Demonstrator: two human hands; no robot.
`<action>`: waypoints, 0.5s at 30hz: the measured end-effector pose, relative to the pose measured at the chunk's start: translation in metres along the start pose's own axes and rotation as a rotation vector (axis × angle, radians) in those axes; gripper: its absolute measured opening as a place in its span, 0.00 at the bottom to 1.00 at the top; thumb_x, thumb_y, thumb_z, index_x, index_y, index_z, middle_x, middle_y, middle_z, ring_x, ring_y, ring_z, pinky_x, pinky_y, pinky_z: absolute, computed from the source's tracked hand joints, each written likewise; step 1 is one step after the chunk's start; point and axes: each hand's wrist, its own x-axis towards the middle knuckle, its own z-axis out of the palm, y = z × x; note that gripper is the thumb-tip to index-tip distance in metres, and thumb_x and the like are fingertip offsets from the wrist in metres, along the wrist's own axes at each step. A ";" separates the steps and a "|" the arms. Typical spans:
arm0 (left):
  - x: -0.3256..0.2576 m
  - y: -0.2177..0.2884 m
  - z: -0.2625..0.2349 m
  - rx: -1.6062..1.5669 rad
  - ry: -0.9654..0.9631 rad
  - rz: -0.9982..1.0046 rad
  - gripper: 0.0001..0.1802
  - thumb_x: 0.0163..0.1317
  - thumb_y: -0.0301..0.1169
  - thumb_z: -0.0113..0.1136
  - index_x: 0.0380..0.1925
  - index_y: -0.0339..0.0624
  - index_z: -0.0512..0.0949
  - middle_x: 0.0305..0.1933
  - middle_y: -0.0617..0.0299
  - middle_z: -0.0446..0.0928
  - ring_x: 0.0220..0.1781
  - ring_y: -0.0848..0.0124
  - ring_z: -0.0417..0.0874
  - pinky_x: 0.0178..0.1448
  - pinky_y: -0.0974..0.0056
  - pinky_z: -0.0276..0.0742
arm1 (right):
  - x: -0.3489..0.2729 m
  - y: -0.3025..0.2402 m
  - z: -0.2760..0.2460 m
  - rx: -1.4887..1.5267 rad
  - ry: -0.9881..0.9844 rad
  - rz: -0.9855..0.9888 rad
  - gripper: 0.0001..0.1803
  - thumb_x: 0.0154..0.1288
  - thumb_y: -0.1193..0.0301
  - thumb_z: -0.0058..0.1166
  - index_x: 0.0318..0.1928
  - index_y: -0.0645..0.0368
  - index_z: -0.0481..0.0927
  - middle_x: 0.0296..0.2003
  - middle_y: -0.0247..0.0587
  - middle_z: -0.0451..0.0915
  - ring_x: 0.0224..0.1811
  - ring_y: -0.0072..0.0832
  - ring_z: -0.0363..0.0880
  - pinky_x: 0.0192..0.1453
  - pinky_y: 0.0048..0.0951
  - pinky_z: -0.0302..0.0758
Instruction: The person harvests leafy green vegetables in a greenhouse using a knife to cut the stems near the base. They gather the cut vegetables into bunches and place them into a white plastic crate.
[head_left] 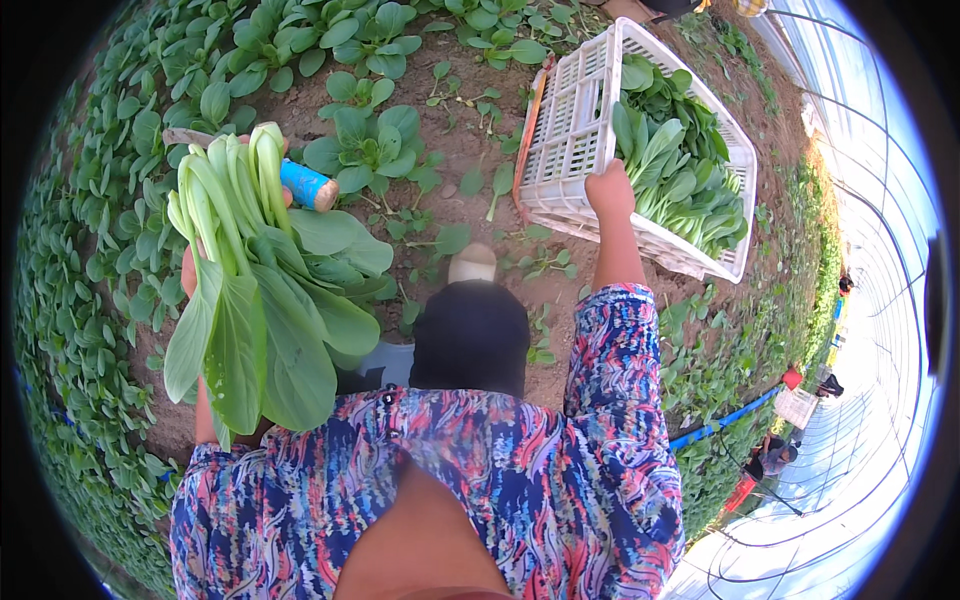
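My left hand point(189, 268) is closed around a bunch of pale-stemmed leafy greens point(262, 300), held stems up with the leaves hanging down. The same hand also holds a knife with a blue handle point(305, 185), which sticks out to the right behind the stems. My right hand point(608, 187) grips the near rim of a white plastic crate point(572, 135). The crate is tipped on the soil and holds several more cut greens point(672, 160). Both sleeves are of a multicoloured patterned cloth.
Rows of growing greens point(365, 145) cover the bed ahead and to the left, with bare soil point(470, 150) between plants. My dark trouser knee and a light shoe point(472, 265) are below the crate. Other people point(775, 455) work at the far right beside a white greenhouse cover.
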 end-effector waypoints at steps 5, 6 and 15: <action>-0.012 0.014 0.016 0.052 -0.050 0.049 0.40 0.55 0.40 0.59 0.62 0.34 0.53 0.59 0.44 0.63 0.54 0.59 0.73 0.55 0.61 0.73 | 0.005 -0.007 -0.008 -0.039 -0.042 0.032 0.18 0.49 0.68 0.47 0.42 0.61 0.72 0.38 0.54 0.78 0.43 0.48 0.77 0.46 0.44 0.72; -0.017 0.021 0.019 0.074 -0.067 0.074 0.41 0.54 0.40 0.60 0.62 0.34 0.53 0.59 0.44 0.63 0.54 0.60 0.73 0.56 0.61 0.73 | 0.007 -0.009 -0.004 -0.028 -0.045 0.031 0.18 0.49 0.68 0.47 0.42 0.62 0.72 0.39 0.54 0.78 0.44 0.48 0.76 0.47 0.44 0.72; -0.125 0.004 -0.044 0.192 0.413 0.110 0.43 0.48 0.41 0.63 0.61 0.39 0.53 0.56 0.52 0.68 0.54 0.61 0.71 0.57 0.60 0.69 | 0.026 0.039 0.004 -0.132 -0.057 -0.032 0.22 0.47 0.70 0.48 0.44 0.68 0.74 0.40 0.63 0.76 0.46 0.52 0.75 0.51 0.40 0.71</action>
